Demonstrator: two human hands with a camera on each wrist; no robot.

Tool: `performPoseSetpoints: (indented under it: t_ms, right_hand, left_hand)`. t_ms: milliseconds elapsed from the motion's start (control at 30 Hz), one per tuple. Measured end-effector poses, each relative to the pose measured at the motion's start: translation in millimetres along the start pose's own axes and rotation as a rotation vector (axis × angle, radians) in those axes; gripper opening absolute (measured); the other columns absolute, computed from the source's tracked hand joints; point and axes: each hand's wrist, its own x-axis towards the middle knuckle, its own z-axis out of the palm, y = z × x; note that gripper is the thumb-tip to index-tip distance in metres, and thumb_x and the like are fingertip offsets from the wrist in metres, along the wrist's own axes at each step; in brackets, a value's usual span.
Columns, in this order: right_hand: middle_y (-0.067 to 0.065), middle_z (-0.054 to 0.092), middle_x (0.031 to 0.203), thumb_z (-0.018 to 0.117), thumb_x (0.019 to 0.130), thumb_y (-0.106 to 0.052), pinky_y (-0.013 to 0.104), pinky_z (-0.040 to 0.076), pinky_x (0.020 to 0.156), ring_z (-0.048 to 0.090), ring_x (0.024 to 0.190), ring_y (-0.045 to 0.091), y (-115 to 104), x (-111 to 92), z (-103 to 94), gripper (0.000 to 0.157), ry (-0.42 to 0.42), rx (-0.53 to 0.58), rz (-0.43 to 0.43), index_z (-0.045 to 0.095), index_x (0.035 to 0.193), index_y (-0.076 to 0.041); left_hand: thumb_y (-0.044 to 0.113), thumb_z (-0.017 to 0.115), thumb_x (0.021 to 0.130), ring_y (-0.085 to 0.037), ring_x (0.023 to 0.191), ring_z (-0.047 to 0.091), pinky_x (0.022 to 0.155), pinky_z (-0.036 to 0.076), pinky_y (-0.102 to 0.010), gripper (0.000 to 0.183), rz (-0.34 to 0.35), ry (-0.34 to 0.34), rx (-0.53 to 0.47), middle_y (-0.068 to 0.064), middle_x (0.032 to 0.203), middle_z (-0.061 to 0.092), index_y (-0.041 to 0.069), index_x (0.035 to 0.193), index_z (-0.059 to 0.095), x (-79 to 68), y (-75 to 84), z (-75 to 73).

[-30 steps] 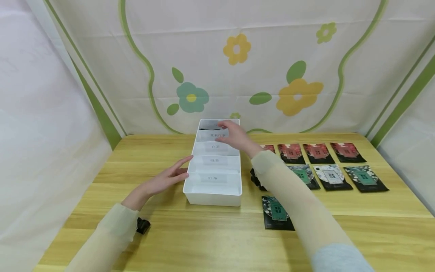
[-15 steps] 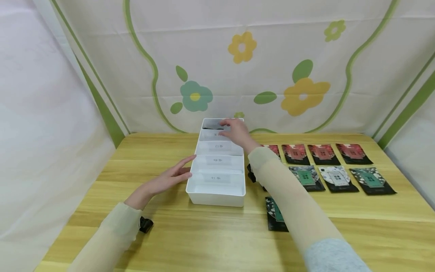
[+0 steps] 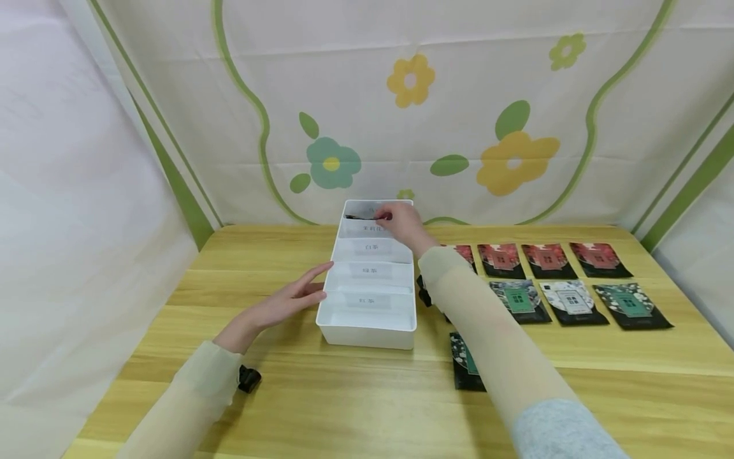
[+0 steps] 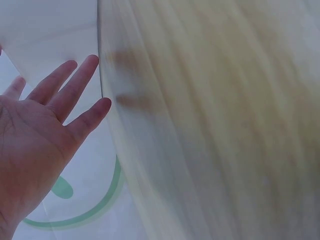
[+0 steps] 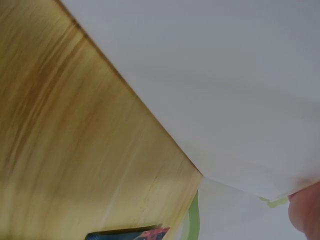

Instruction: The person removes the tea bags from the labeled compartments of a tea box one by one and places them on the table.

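A long white divided box (image 3: 367, 338) with printed labels stands mid-table in the head view. My left hand (image 3: 281, 305) touches its left side with spread, fairly straight fingers. The left wrist view also shows this hand (image 4: 42, 122) beside the pale box wall (image 4: 200, 130). At the far compartment, my right hand (image 3: 401, 223) has thumb and index finger brought together on the dark top edge of a black sachet (image 3: 358, 217). Most of that sachet is hidden inside. The right wrist view shows only a bit of finger (image 5: 306, 210) at the box's rim.
Right of the box lie red-and-black sachets (image 3: 547, 258) in a row, with a white one (image 3: 573, 301) and green-labelled ones (image 3: 633, 306) in front. Another green sachet (image 3: 466, 366) lies nearer, partly under the right sleeve. A patterned curtain (image 3: 275, 76) closes off the back.
My right thumb and index finger, apart before, have come together at the sachet's edge in the far compartment. The left hand keeps its place on the box. The head view has shifted slightly.
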Motion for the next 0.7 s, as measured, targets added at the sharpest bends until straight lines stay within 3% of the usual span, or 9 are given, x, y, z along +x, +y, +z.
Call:
performPoseSetpoints:
  t_ms: [333, 700]
  right_hand:
    - [0.005, 0.067, 0.105, 0.064, 0.096, -0.015, 0.034, 0.048, 0.080, 0.058, 0.093, 0.021, 3, 0, -7.2, 0.016, 0.089, 0.106, 0.020, 0.072, 0.108, -0.010]
    - [0.005, 0.069, 0.098, 0.067, 0.094, -0.013, 0.037, 0.044, 0.086, 0.057, 0.097, 0.021, -11, -10, -28.6, 0.012, 0.179, 0.069, -0.128, 0.073, 0.102, -0.008]
  left_hand:
    - [0.029, 0.047, 0.104, -0.033, 0.140, 0.028, 0.109, 0.024, -0.057, 0.062, 0.002, -0.001, 0.014, -0.004, 0.161, 0.010, 0.031, 0.157, 0.013, 1.2, -1.0, -2.0]
    - [0.030, 0.047, 0.104, -0.035, 0.140, 0.028, 0.109, 0.023, -0.058, 0.062, -0.004, 0.010, 0.021, -0.004, 0.161, 0.009, 0.032, 0.157, 0.014, -0.5, -3.2, -6.6]
